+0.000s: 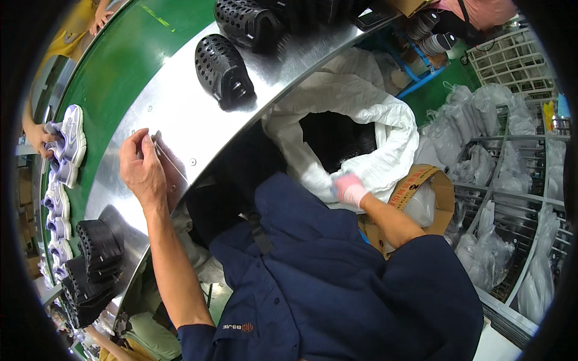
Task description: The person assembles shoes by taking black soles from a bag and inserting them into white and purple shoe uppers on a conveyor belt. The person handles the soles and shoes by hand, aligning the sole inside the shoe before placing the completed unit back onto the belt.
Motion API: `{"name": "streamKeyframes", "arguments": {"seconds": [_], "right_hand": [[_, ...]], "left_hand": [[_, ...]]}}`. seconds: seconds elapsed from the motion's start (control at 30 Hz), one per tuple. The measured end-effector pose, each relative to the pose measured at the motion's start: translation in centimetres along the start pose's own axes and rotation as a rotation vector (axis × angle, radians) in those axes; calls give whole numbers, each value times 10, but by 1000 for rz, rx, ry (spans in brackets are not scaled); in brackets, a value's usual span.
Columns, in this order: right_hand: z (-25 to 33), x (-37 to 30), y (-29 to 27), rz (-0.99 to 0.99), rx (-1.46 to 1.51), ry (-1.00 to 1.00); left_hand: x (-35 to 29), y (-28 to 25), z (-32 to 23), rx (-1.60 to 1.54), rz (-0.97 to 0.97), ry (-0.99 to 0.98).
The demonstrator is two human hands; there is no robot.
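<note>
My left hand (143,165) is over the metal table (135,120), its fingers curled and pinched together; whether something thin is between them I cannot make out. Past it lies a black perforated shoe-shaped form (223,71), with more such forms (247,23) behind it. My right hand (350,189), in a pale pink and white glove, is blurred by motion at the near rim of a white woven sack (394,123). The sack's mouth is open, and dark contents show inside. What the right fingers do is unclear.
A green conveyor belt (105,90) curves along the left, carrying white and purple sneakers (71,144). More black forms (99,249) stand on the table's near end. A cardboard box (442,204) sits beside the sack. Wire racks (506,162) hold plastic bags. Co-workers' hands (41,137) are across the belt.
</note>
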State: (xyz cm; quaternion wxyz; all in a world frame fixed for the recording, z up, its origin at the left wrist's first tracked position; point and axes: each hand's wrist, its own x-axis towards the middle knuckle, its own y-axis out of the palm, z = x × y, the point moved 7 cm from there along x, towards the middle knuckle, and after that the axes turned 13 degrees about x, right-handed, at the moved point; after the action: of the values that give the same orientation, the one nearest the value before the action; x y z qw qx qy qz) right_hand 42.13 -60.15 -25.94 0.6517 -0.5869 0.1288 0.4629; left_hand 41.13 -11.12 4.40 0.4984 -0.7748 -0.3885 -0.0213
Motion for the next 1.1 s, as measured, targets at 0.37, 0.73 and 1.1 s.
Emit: {"name": "streamKeyframes", "arguments": {"seconds": [0.37, 0.73, 1.1], "right_hand": [[29, -8, 42, 168, 151, 13], [-163, 62, -3, -664, 1438, 1044], [-159, 131, 56, -703, 2063, 872]], "left_hand": [[2, 3, -5, 81, 11, 18], [2, 1, -11, 149, 42, -13], [4, 3, -12, 148, 43, -4]]}}
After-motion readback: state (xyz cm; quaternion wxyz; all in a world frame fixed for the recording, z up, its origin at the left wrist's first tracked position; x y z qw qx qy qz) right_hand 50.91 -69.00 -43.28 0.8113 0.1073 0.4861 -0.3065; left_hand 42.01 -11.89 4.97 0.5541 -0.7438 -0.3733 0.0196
